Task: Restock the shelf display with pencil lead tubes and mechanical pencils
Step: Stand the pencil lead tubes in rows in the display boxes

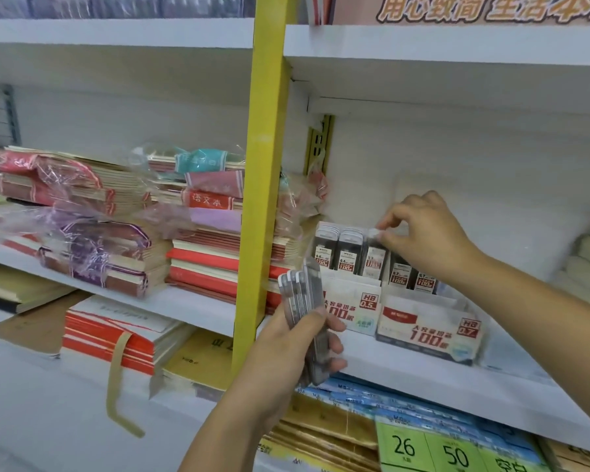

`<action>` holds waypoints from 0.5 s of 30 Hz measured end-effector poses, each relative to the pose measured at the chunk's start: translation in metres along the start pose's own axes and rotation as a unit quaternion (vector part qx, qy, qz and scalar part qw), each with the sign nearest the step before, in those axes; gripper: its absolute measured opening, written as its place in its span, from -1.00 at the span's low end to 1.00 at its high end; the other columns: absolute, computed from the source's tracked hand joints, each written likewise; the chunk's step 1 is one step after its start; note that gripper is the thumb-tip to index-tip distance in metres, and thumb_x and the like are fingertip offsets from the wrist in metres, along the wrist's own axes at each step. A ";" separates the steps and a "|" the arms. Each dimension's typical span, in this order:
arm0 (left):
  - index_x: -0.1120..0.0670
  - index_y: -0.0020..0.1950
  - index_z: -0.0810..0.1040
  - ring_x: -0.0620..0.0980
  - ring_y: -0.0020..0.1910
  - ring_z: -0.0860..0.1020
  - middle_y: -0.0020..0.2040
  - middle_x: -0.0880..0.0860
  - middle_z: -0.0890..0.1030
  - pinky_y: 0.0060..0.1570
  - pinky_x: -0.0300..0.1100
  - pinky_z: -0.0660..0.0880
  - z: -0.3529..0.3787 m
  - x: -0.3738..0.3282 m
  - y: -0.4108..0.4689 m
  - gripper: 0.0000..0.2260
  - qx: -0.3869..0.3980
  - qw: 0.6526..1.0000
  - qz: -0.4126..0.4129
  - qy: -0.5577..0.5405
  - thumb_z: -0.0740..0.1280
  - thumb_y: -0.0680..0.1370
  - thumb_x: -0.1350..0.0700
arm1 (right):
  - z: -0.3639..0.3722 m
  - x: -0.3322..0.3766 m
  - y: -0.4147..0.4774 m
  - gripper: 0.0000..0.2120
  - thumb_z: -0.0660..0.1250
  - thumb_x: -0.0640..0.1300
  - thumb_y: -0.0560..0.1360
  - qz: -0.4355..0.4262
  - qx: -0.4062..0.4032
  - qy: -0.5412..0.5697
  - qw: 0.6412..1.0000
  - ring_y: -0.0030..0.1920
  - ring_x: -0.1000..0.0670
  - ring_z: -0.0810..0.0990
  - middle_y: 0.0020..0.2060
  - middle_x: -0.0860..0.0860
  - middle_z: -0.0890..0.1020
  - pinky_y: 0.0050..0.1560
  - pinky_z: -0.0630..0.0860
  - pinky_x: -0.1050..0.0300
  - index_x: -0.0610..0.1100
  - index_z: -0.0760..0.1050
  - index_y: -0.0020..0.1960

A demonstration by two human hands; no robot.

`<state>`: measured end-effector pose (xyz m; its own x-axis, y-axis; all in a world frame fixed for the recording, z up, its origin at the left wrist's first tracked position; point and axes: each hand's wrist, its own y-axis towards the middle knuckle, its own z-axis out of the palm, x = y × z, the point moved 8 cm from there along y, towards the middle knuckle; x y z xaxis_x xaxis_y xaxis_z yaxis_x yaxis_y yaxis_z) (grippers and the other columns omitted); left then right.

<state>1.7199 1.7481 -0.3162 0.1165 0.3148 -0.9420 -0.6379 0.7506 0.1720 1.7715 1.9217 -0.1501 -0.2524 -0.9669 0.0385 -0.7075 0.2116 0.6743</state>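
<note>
White shelf point(406, 373) carries two display boxes point(430, 332). Right hand point(423, 233) pinches one lead tube point(373, 253) standing in the boxes; left hand point(286, 356), just before the boxes, grips a stack of tubes point(304, 291).

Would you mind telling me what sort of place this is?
Most likely a stationery shop aisle: white shelves hold wrapped notebook stacks, display boxes of pencil leads, and green price tags hang below.
</note>
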 end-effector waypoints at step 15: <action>-0.13 0.10 0.67 -0.03 -0.12 0.63 0.06 0.04 0.73 -0.29 -0.18 0.46 0.004 -0.007 -0.010 -0.68 0.016 0.999 0.027 -0.011 0.54 0.39 -0.17 | 0.014 0.076 -0.073 -0.73 0.38 0.06 0.49 0.056 0.143 0.430 0.890 -0.26 0.13 0.65 -0.10 0.15 0.63 -0.28 0.48 0.38 0.22 0.51 0.19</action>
<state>1.7288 1.7412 -0.3102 0.0994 0.3686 -0.9243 -0.6188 0.7503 0.2327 1.7947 1.8346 -0.2067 0.1799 -0.6634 0.7263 -0.8797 0.2220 0.4206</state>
